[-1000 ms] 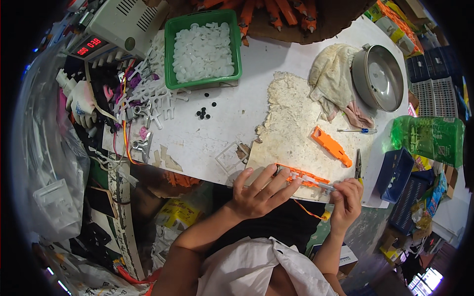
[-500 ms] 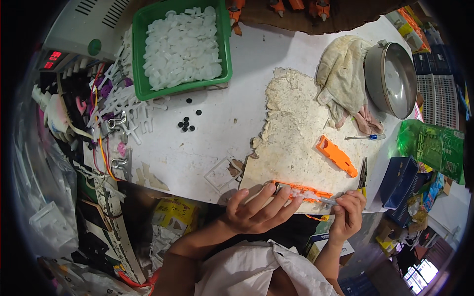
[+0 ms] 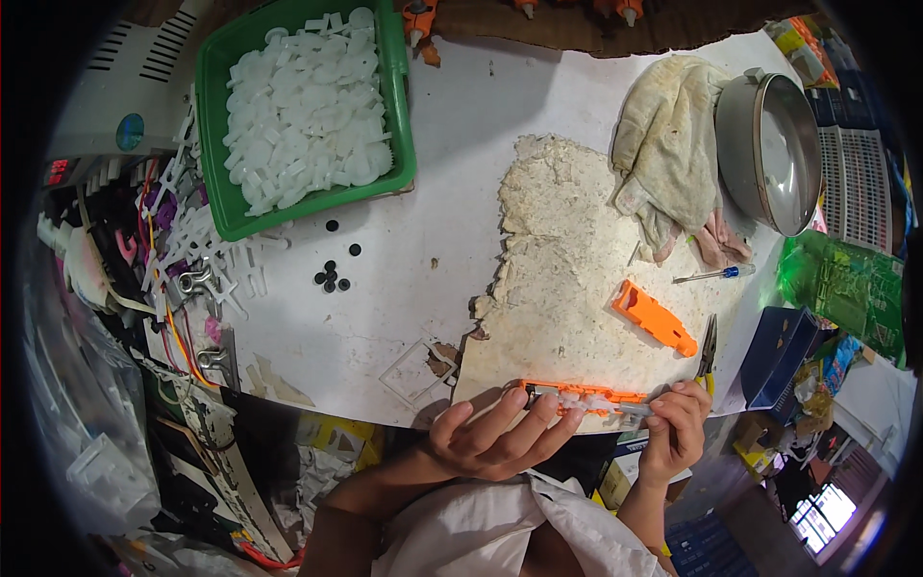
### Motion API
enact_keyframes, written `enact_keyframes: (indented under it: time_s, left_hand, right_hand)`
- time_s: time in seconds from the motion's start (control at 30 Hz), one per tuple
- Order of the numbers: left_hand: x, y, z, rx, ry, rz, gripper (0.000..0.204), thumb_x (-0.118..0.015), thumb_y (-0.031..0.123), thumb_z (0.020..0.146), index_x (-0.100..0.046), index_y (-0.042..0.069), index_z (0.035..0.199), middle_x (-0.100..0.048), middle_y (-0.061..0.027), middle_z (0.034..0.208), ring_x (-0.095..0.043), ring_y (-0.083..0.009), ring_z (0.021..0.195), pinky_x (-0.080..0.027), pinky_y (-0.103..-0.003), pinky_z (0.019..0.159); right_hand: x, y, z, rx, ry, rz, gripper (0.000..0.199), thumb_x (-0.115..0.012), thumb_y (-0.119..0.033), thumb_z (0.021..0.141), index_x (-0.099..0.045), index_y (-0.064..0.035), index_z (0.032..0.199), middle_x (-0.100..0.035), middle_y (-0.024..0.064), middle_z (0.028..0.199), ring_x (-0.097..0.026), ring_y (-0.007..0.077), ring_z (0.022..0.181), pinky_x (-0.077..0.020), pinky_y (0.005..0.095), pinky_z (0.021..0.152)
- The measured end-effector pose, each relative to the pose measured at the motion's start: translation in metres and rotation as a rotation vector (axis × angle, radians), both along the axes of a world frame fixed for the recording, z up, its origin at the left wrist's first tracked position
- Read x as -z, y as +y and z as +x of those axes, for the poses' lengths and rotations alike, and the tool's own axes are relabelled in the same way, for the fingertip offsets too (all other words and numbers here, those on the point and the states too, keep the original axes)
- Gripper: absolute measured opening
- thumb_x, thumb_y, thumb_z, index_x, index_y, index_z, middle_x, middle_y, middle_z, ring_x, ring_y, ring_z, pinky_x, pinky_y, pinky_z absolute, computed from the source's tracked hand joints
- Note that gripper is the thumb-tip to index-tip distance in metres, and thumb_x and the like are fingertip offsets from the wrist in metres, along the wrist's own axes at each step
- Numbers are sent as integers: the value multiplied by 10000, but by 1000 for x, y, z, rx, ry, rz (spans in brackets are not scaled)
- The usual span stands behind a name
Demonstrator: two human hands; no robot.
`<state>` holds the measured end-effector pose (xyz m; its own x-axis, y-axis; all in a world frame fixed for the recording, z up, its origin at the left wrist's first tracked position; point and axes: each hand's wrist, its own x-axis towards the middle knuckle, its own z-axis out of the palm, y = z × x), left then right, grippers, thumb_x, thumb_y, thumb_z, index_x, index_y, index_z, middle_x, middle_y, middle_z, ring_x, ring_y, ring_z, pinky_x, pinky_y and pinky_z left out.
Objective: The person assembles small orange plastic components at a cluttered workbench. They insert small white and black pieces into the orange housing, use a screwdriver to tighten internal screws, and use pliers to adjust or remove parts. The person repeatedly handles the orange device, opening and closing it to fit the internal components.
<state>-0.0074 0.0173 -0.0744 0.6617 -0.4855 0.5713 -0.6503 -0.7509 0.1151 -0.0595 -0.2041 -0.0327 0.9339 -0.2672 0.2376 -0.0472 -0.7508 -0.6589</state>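
Observation:
At the near edge of the table lies an orange plastic housing half (image 3: 627, 395), open side up. Small white plastic parts (image 3: 583, 401) sit inside it, and something black shows at its left end. My left hand (image 3: 500, 438) holds the housing from its near side, fingers fanned and fingertips against its left and middle; the thumb is hidden. With closed fingers, my right hand (image 3: 679, 431) pinches a slim greyish translucent piece (image 3: 636, 410) at the housing's right end. How far that piece sits inside cannot be made out. Another orange housing half (image 3: 656, 318) lies farther off on the worn board.
A green tray (image 3: 404, 125) of white plastic parts stands far left. Small black round pieces (image 3: 330, 276) lie before it. To the right are a screwdriver (image 3: 716, 274), pliers (image 3: 709, 351), a rag (image 3: 668, 125), a round metal pan (image 3: 735, 154) and a blue bin (image 3: 774, 356).
The whole view has shifted, so the tray and black pieces appear farther left and lower. Both hands stay at the housing; the greyish piece has tilted slightly at its right end.

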Motion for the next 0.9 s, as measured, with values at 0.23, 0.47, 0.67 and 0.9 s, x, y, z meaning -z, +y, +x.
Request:
enact_keyframes:
  time_s: [0.23,0.47,0.67,0.9]
  left_hand:
    - [-2,3,1,28,10,40,380,-577,505,890,-574,350,1237,-512,71,1248,-458,-133,1220,-233,-463,1068]
    - [0,1,1,17,-10,12,377,-571,479,902,-572,342,1253,-534,74,1252,-488,-128,1201,-256,-442,1058]
    - [1,0,2,-3,-25,-2,365,-606,471,882,-597,351,1227,-540,78,1245,-495,-133,1189,-261,-438,1061]
    - [-2,1,4,7,-36,8,330,-613,429,887,-613,353,1209,-558,85,1217,-510,-125,1145,-273,-429,1048]
  right_hand:
    - [-2,0,1,-5,22,5,100,-734,-93,733,-676,-37,794,-634,69,773,-539,269,925,-414,411,908]
    - [-5,0,5,-48,47,13,104,-732,-88,736,-682,-47,817,-640,63,797,-538,268,932,-410,424,915]
    - [-4,1,8,-68,35,22,118,-724,-63,735,-683,-47,844,-647,65,828,-539,271,942,-416,406,901]
    - [-3,1,10,-109,14,5,199,-724,-64,725,-683,-39,918,-658,84,906,-545,285,974,-428,378,877]
